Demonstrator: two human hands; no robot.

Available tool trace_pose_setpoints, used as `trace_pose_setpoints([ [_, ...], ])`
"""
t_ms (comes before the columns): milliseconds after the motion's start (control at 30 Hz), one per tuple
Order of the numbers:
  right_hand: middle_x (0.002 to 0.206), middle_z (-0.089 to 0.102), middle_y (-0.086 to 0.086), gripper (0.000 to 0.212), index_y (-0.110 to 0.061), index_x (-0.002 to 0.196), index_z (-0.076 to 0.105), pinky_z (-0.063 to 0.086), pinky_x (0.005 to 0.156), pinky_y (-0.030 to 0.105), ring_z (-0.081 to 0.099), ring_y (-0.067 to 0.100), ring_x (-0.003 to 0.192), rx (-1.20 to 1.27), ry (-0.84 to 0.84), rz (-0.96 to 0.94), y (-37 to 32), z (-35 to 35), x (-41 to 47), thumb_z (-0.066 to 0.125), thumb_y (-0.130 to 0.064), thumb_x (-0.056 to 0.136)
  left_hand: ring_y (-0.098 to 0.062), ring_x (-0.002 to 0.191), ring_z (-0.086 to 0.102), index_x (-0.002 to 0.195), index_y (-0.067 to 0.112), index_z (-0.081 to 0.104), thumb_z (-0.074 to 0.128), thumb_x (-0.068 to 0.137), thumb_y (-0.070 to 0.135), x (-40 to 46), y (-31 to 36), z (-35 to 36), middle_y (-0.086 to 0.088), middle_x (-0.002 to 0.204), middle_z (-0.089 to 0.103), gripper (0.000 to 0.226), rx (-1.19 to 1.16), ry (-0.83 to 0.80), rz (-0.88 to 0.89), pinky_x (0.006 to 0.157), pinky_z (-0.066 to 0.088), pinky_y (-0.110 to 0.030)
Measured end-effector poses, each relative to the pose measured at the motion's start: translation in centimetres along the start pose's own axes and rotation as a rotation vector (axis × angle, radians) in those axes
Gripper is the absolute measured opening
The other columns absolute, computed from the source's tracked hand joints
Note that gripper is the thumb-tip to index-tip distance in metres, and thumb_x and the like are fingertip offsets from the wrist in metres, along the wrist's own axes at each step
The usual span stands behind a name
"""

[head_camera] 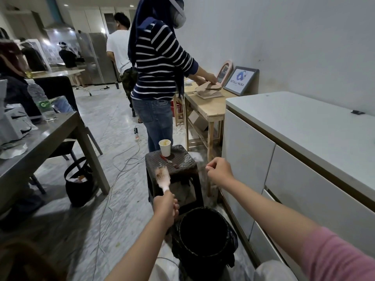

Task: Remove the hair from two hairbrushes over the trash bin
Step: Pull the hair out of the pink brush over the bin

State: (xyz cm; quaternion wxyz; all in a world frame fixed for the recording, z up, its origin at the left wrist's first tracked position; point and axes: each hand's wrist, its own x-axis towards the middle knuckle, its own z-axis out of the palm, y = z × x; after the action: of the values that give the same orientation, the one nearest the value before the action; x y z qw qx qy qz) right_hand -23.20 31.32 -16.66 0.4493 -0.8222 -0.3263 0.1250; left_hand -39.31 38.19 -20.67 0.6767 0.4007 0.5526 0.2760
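Nearest, the round black plastic trash bin with a bag liner (205, 218) sits on the floor below my arms, I guess to catch falling hair. My left hand (165, 205) is fisted round the handle of the white paddle hairbrush (162, 177), head up just beyond the rim; its bristles look blurred and matted with brownish hair. My right hand (218, 169) is pinched closed, raised beside the dark stool (182, 159); faint strands seem to trail from it, I can't tell for sure.

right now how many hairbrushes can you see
1 for certain: a hairbrush held by its handle in the left hand, above the trash bin. The second may be the reddish object on the stool; unclear.
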Motion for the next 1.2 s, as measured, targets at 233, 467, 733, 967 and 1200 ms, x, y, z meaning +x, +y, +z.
trace_pose_setpoints([
  [233,0.089,0.065,0.008,0.008,-0.003,0.083,0.068,0.041,0.078,0.025,0.060,0.023,0.095,0.091,0.140,0.132,2.0,-1.6,0.9,0.061,-0.004,0.086,-0.015,0.042,0.034,0.075,0.004,0.049,0.037,0.093,0.010,1.6,0.7,-2.4,-0.006,0.059,0.045,0.022,0.044,0.072,0.016,0.036,0.027,-0.015],
  [467,0.097,0.070,0.011,0.010,-0.004,0.085,0.072,0.044,0.079,0.024,0.063,0.024,0.097,0.089,0.191,0.189,3.1,-2.4,1.1,0.064,0.001,0.080,-0.016,0.044,0.037,0.083,0.003,0.051,0.040,0.097,0.016,1.8,0.7,-2.2,-0.007,0.060,0.046,0.022,0.098,0.079,0.033,0.040,0.030,-0.019],
  [733,0.102,0.070,0.013,0.021,-0.002,0.086,0.075,0.045,0.080,0.025,0.062,0.026,0.103,-0.003,0.101,0.233,3.7,-1.6,1.5,0.056,0.006,0.082,-0.018,0.046,0.039,0.084,0.002,0.054,0.041,0.100,0.022,0.8,0.6,-0.9,-0.007,0.064,0.049,0.029,0.175,0.036,0.072,0.045,0.030,-0.024],
  [967,0.121,0.065,0.017,0.032,0.005,0.110,0.068,0.051,0.097,0.036,0.058,0.030,0.117,-0.121,-0.112,0.294,4.5,-0.2,1.5,0.050,0.003,0.084,-0.017,0.046,0.039,0.091,0.001,0.057,0.044,0.099,0.024,0.3,0.9,0.2,-0.007,0.065,0.049,0.027,0.232,-0.039,0.038,0.043,0.029,-0.022],
  [1200,0.128,0.060,0.012,0.034,-0.007,0.114,0.067,0.046,0.094,0.030,0.054,0.028,0.119,0.001,-0.132,0.291,4.5,0.3,1.7,0.048,-0.001,0.087,-0.015,0.043,0.037,0.088,0.005,0.056,0.043,0.100,0.026,-0.3,1.1,0.8,-0.004,0.064,0.048,0.028,0.311,-0.143,0.016,0.039,0.027,-0.019],
])
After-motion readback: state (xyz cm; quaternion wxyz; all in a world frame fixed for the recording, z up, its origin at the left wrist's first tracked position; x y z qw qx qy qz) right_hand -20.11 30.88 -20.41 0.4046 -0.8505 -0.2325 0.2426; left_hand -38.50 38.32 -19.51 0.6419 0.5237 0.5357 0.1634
